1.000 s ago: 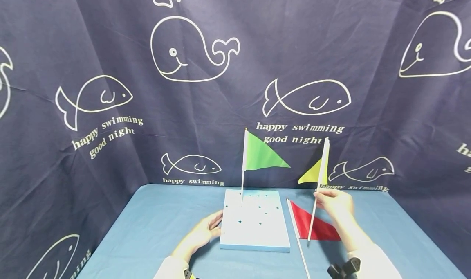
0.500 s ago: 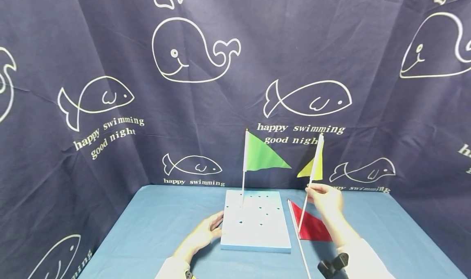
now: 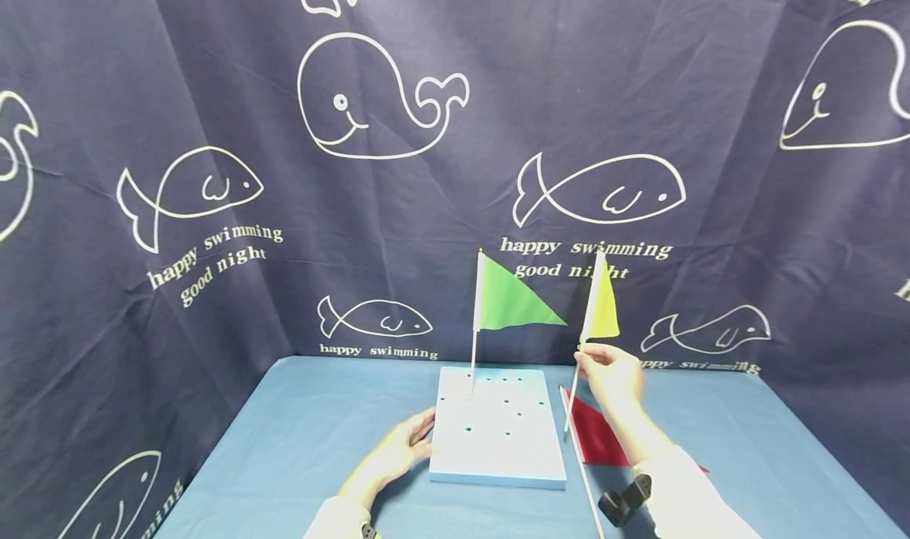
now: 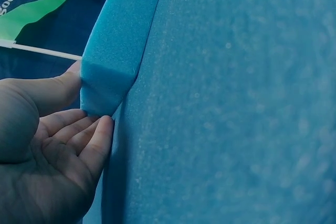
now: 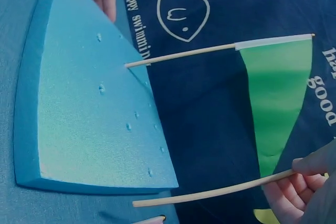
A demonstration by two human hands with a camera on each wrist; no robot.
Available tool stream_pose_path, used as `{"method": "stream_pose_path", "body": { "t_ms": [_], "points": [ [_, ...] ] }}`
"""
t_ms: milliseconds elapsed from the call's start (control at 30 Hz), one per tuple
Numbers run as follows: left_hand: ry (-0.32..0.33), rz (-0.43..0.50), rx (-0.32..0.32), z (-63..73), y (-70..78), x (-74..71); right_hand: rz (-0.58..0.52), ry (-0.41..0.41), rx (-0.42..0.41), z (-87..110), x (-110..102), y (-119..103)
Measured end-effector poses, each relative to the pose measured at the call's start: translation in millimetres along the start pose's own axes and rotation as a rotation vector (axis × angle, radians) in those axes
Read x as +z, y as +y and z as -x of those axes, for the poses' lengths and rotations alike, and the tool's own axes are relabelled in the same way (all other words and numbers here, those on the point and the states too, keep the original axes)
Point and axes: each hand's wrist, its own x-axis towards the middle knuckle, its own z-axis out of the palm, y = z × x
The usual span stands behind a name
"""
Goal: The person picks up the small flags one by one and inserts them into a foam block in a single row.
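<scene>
Nearest us, two pale sleeves come in from the bottom edge, the right one with a dark wrist device. Beyond it we see the red flag lying on the blue desk, to the right of the foam board; the right forearm crosses over its cloth. We judge that it lies there to be within easy reach and off the holes. The left hand grips the board's left edge, thumb at the upper face and fingers against the side and lower edge, probably because such light foam would slide or lift if pushed. The right hand has its fingers clamped on the stick of the yellow flag, pinched just below the cloth, a hold that seems meant to leave the lower part of the stick free for aiming. That stick leans, its bottom end off the board, in no hole, above the red flag's upper end. Farther back, the green flag stands nearly upright, its stick planted in the board towards the left and back; we think the foam's snug hole keeps it up without a hand. Behind everything hangs the dark curtain, printed with whales and fish.
</scene>
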Motion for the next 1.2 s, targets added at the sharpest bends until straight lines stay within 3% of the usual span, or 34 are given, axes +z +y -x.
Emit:
{"method": "stream_pose_path", "body": {
  "t_ms": [200, 533, 733, 1200],
  "points": [
    [0.007, -0.012, 0.003, 0.3, -1.2, 0.3, 0.037, 0.044, -0.043, -2.6, 10.4, -1.2],
    [0.012, -0.034, 0.008, -0.3, -2.6, -0.4, -0.073, 0.042, -0.058, -7.6, 29.3, -3.9],
    [0.013, -0.026, 0.006, -0.5, -4.3, 0.5, -0.034, 0.055, -0.050, -8.0, 37.9, -3.5],
    [0.004, -0.025, 0.000, 1.0, 1.8, 2.1, 0.021, 0.095, -0.137, -11.4, 46.1, 0.5]
  ]
}}
